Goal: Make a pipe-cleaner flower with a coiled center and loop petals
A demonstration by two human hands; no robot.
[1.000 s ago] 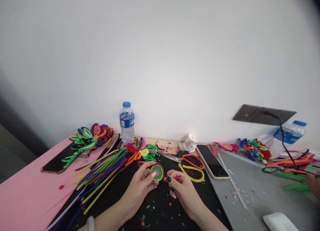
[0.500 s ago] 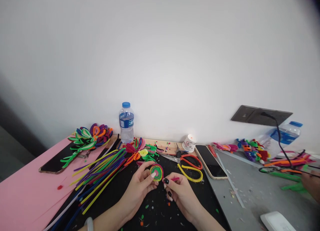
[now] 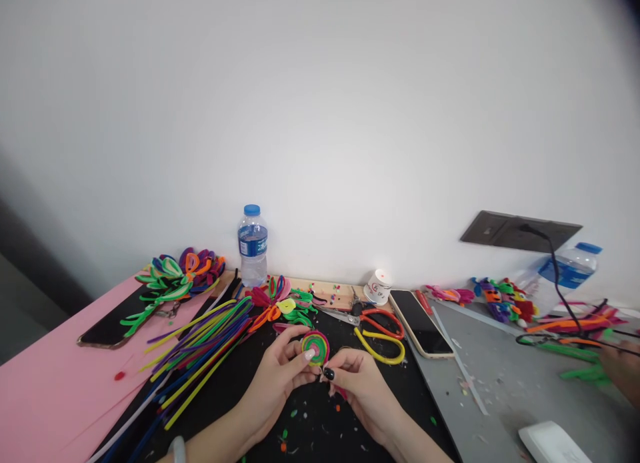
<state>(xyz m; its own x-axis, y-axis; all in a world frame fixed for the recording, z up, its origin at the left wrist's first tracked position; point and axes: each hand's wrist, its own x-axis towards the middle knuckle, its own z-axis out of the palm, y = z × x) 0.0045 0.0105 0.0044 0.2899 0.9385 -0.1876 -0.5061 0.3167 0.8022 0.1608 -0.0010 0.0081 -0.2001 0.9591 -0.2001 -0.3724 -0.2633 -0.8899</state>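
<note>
A round coil of pipe cleaners (image 3: 319,341), with green, yellow and pink rings, is pinched between the thumb and fingers of my left hand (image 3: 281,366). At its lower right edge my right hand (image 3: 359,383) is closed on the loose pink pipe cleaner (image 3: 341,391), which is mostly hidden by the fingers. Just behind my hands lies a pipe-cleaner flower (image 3: 273,308) with pink, orange and yellow loops. Scissors (image 3: 383,324) with red handles rest beyond my right hand, next to a bent yellow pipe cleaner (image 3: 380,356).
Loose pipe cleaners (image 3: 200,356) spread to the left. A water bottle (image 3: 253,249), a paper cup (image 3: 378,287) and a phone (image 3: 421,324) stand or lie near the wall. Another person's hand (image 3: 620,369) is at the far right, by a white box (image 3: 553,443).
My right hand has moved slightly left and down around the coil's edge, taking the pink pipe cleaner with it. The coil has turned a little in my left hand.
</note>
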